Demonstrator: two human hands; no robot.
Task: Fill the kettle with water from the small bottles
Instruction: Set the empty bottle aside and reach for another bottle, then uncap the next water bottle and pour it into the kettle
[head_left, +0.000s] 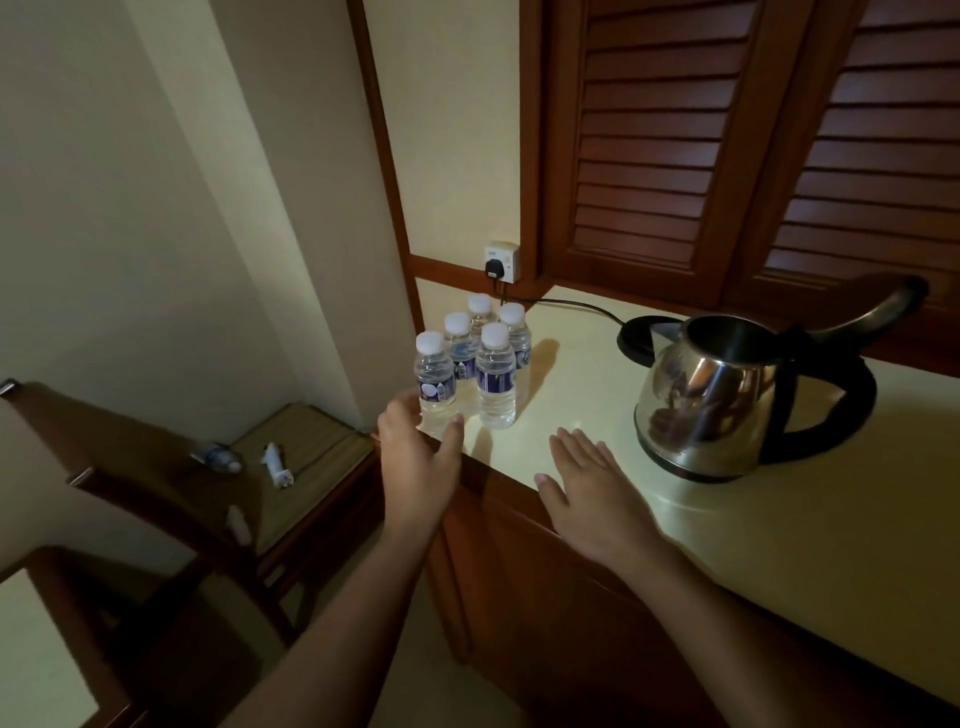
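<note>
Several small capped water bottles stand clustered at the left corner of the cream counter. The nearest-left bottle has my left hand cupped just in front of its base, fingers apart, thumb and fingertips close to it but not closed around it. My right hand lies flat and open on the counter, between the bottles and the kettle. The steel kettle stands to the right with its lid swung up and its mouth uncovered. Its black base sits just behind it.
A black cord runs from the kettle base to a wall socket. Louvred wooden doors rise behind the counter. Left and lower, a wooden chair holds an empty bottle and a white object.
</note>
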